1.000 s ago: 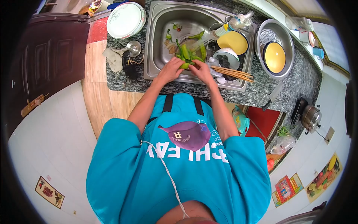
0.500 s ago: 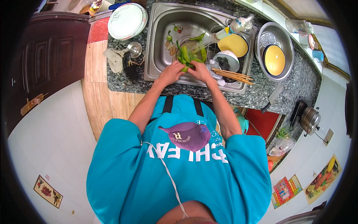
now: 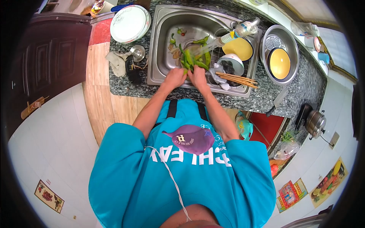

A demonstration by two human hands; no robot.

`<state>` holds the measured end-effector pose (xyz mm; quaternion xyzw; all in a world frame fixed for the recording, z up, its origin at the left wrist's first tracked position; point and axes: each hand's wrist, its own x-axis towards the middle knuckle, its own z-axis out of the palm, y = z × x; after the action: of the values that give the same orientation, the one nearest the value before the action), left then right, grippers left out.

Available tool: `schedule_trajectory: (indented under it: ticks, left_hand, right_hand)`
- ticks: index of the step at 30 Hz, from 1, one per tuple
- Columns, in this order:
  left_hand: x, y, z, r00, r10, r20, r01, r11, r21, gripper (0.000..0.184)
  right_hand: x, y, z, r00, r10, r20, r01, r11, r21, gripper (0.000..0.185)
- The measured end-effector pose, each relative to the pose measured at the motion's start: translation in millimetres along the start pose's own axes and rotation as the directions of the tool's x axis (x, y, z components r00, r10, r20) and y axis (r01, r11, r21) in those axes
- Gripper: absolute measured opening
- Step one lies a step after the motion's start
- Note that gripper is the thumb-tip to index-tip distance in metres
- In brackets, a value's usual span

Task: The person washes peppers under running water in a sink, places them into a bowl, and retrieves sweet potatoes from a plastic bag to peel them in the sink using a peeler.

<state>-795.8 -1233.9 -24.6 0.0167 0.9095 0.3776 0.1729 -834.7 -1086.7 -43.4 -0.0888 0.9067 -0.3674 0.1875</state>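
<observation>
We take the hands as dial centre, with 12 o'clock straight ahead. Our left hand [image 3: 175, 77] and right hand [image 3: 197, 77] lie side by side at the near wall of the sink [image 3: 162, 60]. Both are curled closed, pinching the near end of the green peppers [image 3: 189, 57] between them; the fingertips are partly hidden.

Clearance: the near rim lies close at 6 o'clock. The widest bare basin floor lies at 10 to 11 o'clock. At 2 o'clock, a wire rack with a yellow bowl [image 3: 238, 48] limits sideways room. At 3 o'clock, wooden chopsticks [image 3: 237, 79] cross the right rim. The knife [image 3: 280, 97] lies well apart, between 3 and 4 o'clock.

Materials: the sink is brushed metal with rounded corners, set in speckled dark stone counter [image 3: 146, 89]. Smooth white plates [image 3: 130, 23] form a stack between 10 and 11 o'clock; a crumpled pale cloth [image 3: 116, 63] rests at 9 o'clock.

Peppers: they are long, tapered and glossy, bright to dark green, bunched at 12 o'clock inside the sink.
</observation>
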Motion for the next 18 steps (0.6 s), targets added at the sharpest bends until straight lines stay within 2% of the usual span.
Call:
schedule_trajectory:
  ticks: [2,3,4,5,6,8,10,11,13,14,15,16,18]
  left_hand:
    - [2,-1,0,0.977,-0.205,-0.057,0.207,0.978,0.023,0.028]
    - [3,-1,-2,0.975,-0.213,-0.056,0.214,0.976,0.022,0.028]
    - [5,-1,-6,0.954,-0.286,-0.094,0.287,0.958,0.0,0.031]
    - [6,-1,-10,0.925,-0.356,-0.131,0.356,0.934,-0.024,0.034]
    - [3,-3,-11,0.922,-0.362,-0.134,0.362,0.932,-0.026,0.034]
    - [-4,-7,-14,0.894,-0.444,-0.051,0.445,0.896,-0.008,0.037]
    - [2,-16,-9,0.896,-0.439,-0.072,0.434,0.898,-0.07,0.036]
    - [1,-18,-4,0.891,-0.445,-0.087,0.432,0.892,-0.136,0.036]
    - [8,-13,-6,0.897,-0.434,-0.085,0.413,0.891,-0.186,0.035]
    - [14,-10,-7,0.903,-0.421,-0.088,0.392,0.89,-0.233,0.035]
    - [20,-10,-5,0.904,-0.419,-0.087,0.39,0.891,-0.233,0.035]
    - [25,-10,0,0.912,-0.397,-0.106,0.352,0.888,-0.297,0.036]
    - [34,-14,14,0.919,-0.377,-0.119,0.313,0.879,-0.36,0.038]
  right_hand:
    - [9,-10,7,1.0,0.003,-0.029,-0.003,1.0,0.024,0.025]
    - [13,-17,7,0.998,0.013,-0.064,-0.01,0.999,0.048,0.026]
    - [17,-24,4,0.998,0.014,-0.058,-0.011,0.999,0.05,0.026]
    - [23,-31,1,0.987,0.062,-0.149,-0.047,0.994,0.1,0.025]
    - [28,-36,-1,0.966,0.111,-0.232,-0.077,0.985,0.152,0.024]
    - [40,-32,-6,0.955,0.05,-0.292,0.027,0.967,0.253,0.031]
    - [50,-28,2,0.963,0.247,-0.107,-0.124,0.762,0.636,0.045]
    - [48,-23,4,0.962,0.252,-0.105,-0.13,0.762,0.634,0.045]
    - [48,-14,8,0.975,0.191,-0.11,-0.119,0.877,0.466,0.05]
    - [48,-6,9,0.975,0.191,-0.113,-0.118,0.877,0.466,0.05]
    - [45,12,14,0.977,0.166,-0.137,-0.135,0.969,0.205,0.05]
    - [40,15,12,0.979,0.138,-0.151,-0.15,0.986,-0.072,0.051]
    - [34,24,15,0.971,0.17,-0.171,-0.184,0.98,-0.073,0.05]
